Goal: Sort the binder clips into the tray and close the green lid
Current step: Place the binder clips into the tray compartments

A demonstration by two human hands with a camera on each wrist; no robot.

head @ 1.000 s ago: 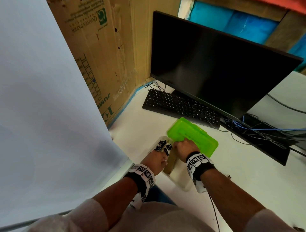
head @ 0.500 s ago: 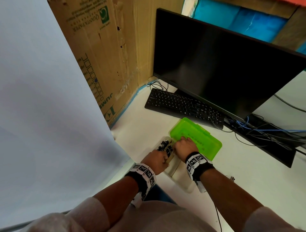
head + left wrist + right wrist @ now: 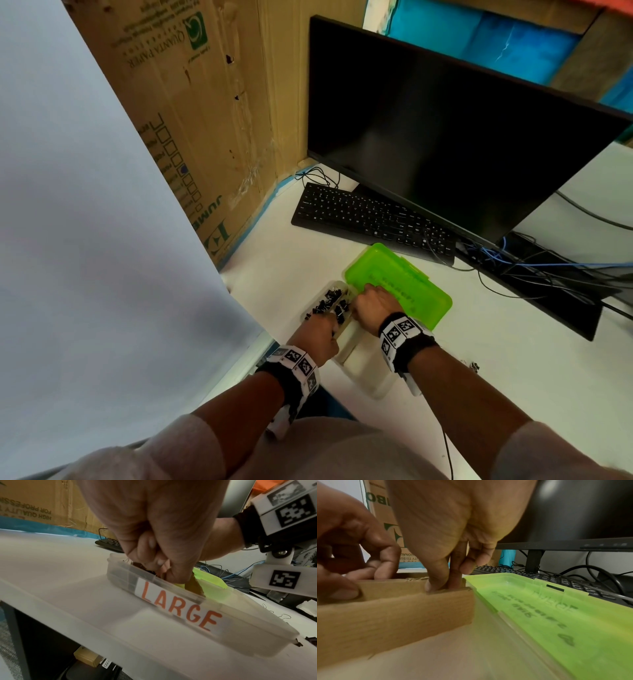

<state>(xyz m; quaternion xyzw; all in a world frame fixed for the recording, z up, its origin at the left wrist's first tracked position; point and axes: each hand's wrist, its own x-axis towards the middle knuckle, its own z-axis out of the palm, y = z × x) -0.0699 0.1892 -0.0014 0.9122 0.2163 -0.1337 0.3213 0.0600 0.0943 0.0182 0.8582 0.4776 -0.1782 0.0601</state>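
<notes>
A translucent tray (image 3: 363, 377) with a "LARGE" label (image 3: 178, 605) lies at the desk's front edge. Its green lid (image 3: 404, 284) lies flipped open to the right. A brown cardboard divider (image 3: 393, 615) stands lengthwise inside the tray. Several black binder clips (image 3: 325, 303) are heaped in the far left compartment. My right hand (image 3: 443, 584) pinches the divider's top edge near its far end. My left hand (image 3: 171, 573) pinches the same divider (image 3: 193, 586) from the left side, over the clips.
A black keyboard (image 3: 370, 219) and monitor (image 3: 445, 137) stand behind the tray, with tangled cables (image 3: 534, 270) to the right. A cardboard box (image 3: 205, 102) walls the left. A loose clip (image 3: 474, 366) lies on the desk at the right.
Both hands have stayed at the divider inside the tray. The right hand has edged slightly left, off the lid's near edge; the lid remains open.
</notes>
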